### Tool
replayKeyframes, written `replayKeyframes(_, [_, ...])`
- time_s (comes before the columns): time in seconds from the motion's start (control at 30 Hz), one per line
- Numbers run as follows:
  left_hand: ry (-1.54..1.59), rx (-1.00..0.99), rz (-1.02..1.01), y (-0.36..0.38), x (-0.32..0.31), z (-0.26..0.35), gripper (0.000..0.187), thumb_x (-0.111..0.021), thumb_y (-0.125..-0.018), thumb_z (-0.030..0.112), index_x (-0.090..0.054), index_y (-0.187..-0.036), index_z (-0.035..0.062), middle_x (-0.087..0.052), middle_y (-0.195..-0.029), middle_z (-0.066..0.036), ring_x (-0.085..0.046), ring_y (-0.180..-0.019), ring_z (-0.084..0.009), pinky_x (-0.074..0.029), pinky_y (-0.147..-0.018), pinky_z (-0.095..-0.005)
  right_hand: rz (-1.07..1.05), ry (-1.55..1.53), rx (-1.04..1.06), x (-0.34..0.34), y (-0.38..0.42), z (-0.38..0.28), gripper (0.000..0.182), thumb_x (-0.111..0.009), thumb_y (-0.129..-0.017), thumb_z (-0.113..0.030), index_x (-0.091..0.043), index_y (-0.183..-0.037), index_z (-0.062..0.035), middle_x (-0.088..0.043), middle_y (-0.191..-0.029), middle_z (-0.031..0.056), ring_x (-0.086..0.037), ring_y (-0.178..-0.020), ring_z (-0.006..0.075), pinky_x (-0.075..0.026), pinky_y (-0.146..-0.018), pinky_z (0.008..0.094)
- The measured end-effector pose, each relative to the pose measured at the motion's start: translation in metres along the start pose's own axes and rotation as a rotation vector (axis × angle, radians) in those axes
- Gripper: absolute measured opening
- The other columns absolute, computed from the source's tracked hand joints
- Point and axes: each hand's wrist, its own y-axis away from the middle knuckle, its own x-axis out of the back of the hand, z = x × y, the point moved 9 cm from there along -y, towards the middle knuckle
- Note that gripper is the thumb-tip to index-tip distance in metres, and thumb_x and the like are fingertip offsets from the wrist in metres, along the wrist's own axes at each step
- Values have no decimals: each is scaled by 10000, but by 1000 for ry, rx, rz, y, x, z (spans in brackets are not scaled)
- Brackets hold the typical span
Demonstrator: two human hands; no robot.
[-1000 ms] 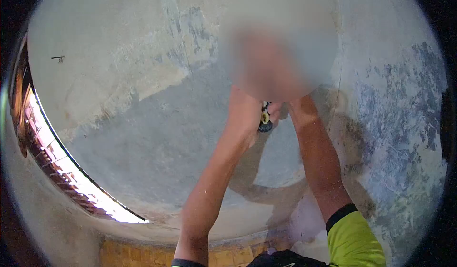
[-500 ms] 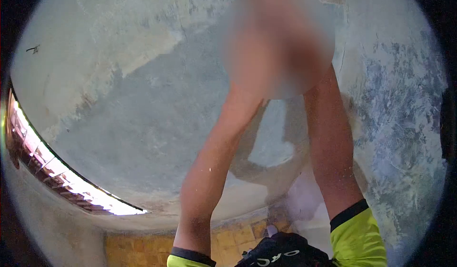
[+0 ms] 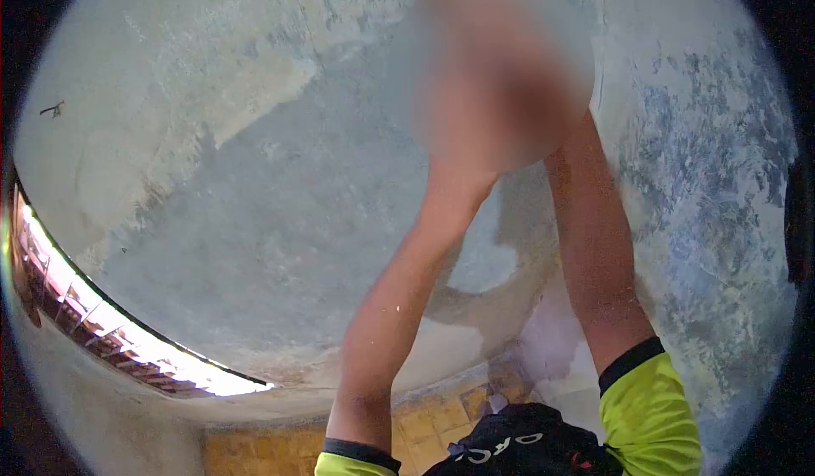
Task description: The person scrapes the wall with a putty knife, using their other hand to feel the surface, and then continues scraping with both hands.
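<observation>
While the left hand and right hand reach up, go slow; I can't tell if the blurry fingers grip

The sleeves are lime-yellow with black cuffs.

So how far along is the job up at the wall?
Can't say: no finished spot stands out on the front wall. In hand: left forearm and right forearm reach up towards it, but a blur hides the work itself. What's left is unclear; the right-hand wall looks patchy, perhaps unrelated.
</observation>
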Motion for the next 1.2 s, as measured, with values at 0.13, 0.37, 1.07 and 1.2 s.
replayKeyframes(0.13, [109,44,-31,-7,-12,8,463,-289,-980,421,-396,-668,96,-387,-562,4,-390,-415,-112,-289,-378,-283,-30,-89,-58,3,5,-14,386,-598,-863,-354,-587,-703,-2,-546,-618,46,-483,-535,161,-386,-494,330])
replayKeyframes(0.37, [241,200,-37,13,-13,-3,429,-274,-986,384,-406,-698,94,-394,-580,3,-381,-437,-111,-294,-397,-291,-47,9,-46,-1,1,-2,413,-605,-852,-371,-571,-691,8,-545,-623,76,-494,-548,160,-397,-498,345])
replayKeyframes(1.07, [128,175,-1,5,-11,-10,375,-294,-984,363,-422,-771,83,-394,-577,18,-373,-418,-105,-295,-377,-268,67,67,175,12,-11,10,448,-604,-751,-437,-632,-664,1,-600,-567,95,-543,-449,165,-422,-417,329])
replayKeyframes(1.2, [192,190,-5,-3,-14,4,384,-294,-986,369,-420,-767,80,-397,-572,16,-370,-409,-100,-293,-368,-264,-18,-15,43,12,-18,-11,453,-599,-816,-417,-594,-664,11,-579,-619,75,-517,-537,163,-413,-510,335])
